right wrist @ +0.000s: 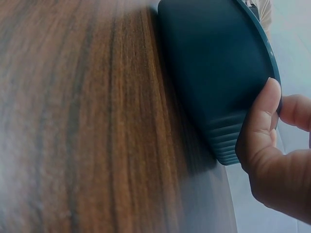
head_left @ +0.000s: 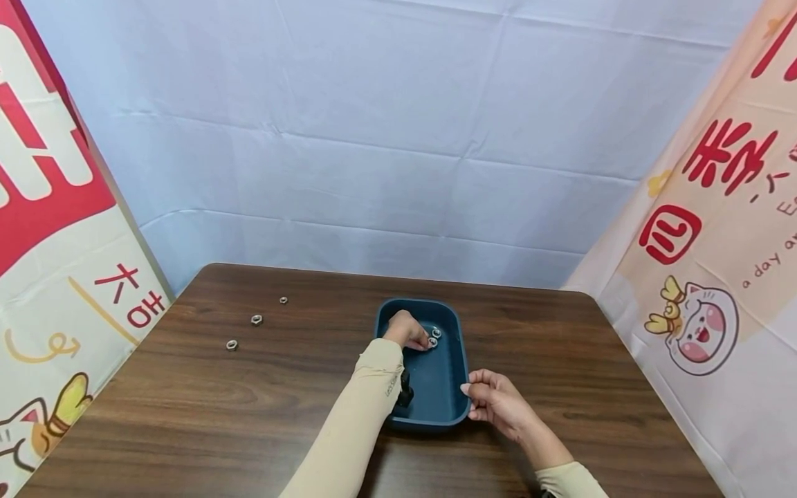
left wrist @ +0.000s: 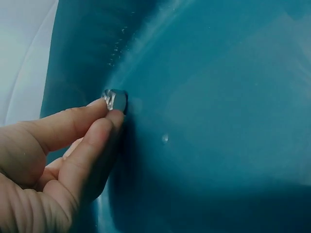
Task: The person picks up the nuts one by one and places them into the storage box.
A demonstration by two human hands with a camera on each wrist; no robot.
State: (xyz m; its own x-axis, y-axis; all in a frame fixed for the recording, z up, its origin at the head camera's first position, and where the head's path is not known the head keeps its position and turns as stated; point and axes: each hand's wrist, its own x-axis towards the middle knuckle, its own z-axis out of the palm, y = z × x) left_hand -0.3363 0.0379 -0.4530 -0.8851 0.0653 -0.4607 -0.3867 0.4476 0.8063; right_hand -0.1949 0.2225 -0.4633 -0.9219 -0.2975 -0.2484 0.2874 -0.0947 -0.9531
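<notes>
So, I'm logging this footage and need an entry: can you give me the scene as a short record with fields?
Surface: brown wood-grain table
Container: dark blue tray, on the table
Left hand: inside the tray, pinching a metal nut
Right hand: gripping the tray's right rim
Loose parts: three nuts on the table, left of the tray
Backdrop: pale blue cloth

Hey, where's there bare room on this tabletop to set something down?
The tabletop is bare between the three loose nuts and the tray, and from the right hand out to the right edge. It's crowded in the tray's far half, where the left hand and two nuts sit, and at its right rim, held by the right hand.
</notes>
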